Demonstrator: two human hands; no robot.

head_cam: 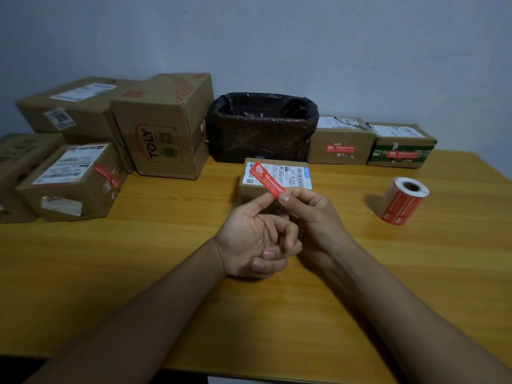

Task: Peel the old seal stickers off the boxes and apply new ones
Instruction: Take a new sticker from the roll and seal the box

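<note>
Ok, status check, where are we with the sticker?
Left hand and right hand both pinch the red sticker. It's held above the small box, not stuck on. Nothing in the way.

I read this as a small parcel-packing corner in a plain room, not a shop floor. I see a wooden table pushed against a bare grey wall, with taped cardboard boxes carrying shipping labels lined along the back. Between them sits a bin lined with a black bag, and a roll of red seal stickers stands on the right.
</note>
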